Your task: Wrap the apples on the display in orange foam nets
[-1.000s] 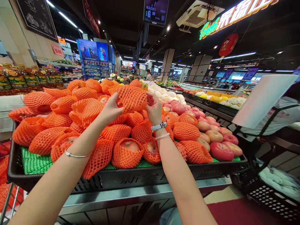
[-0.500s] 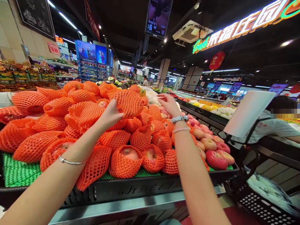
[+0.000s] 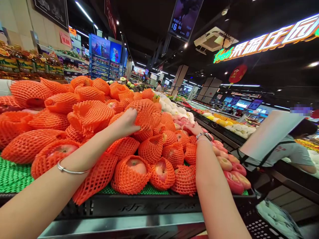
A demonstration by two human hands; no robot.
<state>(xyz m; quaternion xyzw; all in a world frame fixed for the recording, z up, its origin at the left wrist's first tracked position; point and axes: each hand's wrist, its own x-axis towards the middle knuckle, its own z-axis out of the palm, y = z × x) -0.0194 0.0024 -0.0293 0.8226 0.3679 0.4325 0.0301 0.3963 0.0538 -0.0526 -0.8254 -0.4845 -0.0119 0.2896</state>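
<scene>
My left hand (image 3: 126,124) is closed on an empty orange foam net sleeve (image 3: 147,114) and holds it over a heap of apples wrapped in the same orange nets (image 3: 129,171). My right hand (image 3: 195,129), with a watch and a bracelet on the wrist, reaches past the netted apples and rests on the bare red and pink apples (image 3: 225,162) at the right of the display. Its fingers merge with the fruit, so their grip is unclear.
The apples lie on a green mat (image 3: 15,176) in a black crate (image 3: 149,207) on a metal stand. At the right, a person in a white shirt and dark apron (image 3: 294,152) bends behind a white card (image 3: 271,132). More fruit displays run behind.
My right hand let go of the net sleeve and moved right and down onto the bare apples. My left hand lowered the sleeve a little and kept hold of it.
</scene>
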